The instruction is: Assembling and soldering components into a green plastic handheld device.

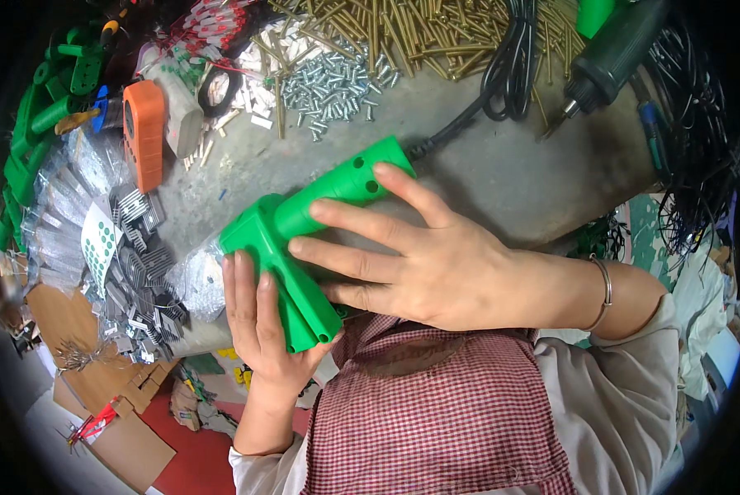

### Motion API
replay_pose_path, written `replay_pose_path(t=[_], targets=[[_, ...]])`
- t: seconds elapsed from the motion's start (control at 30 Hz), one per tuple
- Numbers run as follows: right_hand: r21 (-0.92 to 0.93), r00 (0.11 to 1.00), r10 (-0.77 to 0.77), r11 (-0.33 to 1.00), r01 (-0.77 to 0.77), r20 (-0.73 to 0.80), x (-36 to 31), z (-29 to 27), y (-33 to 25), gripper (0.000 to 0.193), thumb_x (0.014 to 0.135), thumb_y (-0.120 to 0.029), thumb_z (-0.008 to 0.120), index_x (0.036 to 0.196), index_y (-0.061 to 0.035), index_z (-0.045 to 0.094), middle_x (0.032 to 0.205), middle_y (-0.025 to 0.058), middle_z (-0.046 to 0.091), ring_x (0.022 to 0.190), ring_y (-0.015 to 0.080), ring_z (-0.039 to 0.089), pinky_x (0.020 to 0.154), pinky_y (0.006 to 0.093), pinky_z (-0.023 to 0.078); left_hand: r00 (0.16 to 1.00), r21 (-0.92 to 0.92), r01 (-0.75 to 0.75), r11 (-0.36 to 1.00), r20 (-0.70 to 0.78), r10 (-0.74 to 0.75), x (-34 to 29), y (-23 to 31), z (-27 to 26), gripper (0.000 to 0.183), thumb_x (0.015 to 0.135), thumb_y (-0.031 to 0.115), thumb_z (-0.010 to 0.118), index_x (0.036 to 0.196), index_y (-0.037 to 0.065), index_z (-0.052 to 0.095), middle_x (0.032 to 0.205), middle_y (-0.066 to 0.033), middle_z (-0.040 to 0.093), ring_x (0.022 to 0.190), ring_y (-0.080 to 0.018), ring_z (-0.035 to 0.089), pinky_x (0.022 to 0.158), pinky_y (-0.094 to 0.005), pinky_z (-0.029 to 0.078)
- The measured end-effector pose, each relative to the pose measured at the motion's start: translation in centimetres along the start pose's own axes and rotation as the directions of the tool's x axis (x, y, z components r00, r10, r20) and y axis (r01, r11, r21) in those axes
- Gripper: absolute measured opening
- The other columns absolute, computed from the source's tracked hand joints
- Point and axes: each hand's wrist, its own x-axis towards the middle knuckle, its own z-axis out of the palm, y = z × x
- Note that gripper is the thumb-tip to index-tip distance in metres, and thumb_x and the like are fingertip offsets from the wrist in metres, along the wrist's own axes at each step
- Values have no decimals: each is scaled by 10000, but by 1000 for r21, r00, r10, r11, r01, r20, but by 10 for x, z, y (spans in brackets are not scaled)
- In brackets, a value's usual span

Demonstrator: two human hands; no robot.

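A green pistol-shaped tool (320,202) with a barrel, a handle and a black power cord at its rear end is between my two hands, over the near edge of the worktop. My left hand (262,326) is closed around the handle from the left, fingertips on its side. Across the barrel lie the spread fingers of my right hand (436,264), gripping it from above. The right thumb is partly hidden near the handle. Small round holes show in the barrel. The cord (448,128) runs up to a coiled bundle at the back.
Silver screws (328,87) and long brass-coloured rods (427,29) lie behind the tool. A dark electric screwdriver (613,58) hangs at the back right. On the left are an orange-cased device (143,136), striped grey metal parts (143,264) and green housings (40,132).
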Motion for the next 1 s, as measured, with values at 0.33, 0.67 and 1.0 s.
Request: replay_pose_path(t=[0.33,0.67,1.0], targets=[[219,988,123,971,-101,-89,8,-22,11,342,770,-105,671,1105,-153,717,1337,124,595,1251,303,563,1068,509,392,1000,-5,-27,1000,-5,27,0,3,4,852,801,445,774,1433,-4,418,1423,-331,445,1300,-530,449,1039,-580,419],[89,987,148,986,-142,-62,29,-41,3,353,785,29,632,1121,-59,693,1210,146,640,1123,353,608,1006,488,447,992,-109,-49,993,-121,35,11,-3,-2,624,789,377,752,1285,29,603,1360,-222,566,1247,-392,542,959,-451,483],[-127,928,365,927,-354,79,82,-69,58,265,798,-33,680,1053,20,632,891,181,618,802,336,631,735,402,511,997,-351,-80,933,-47,68,108,-52,-18,240,714,53,765,938,32,680,916,-133,673,834,-339,636,738,-422,506]])
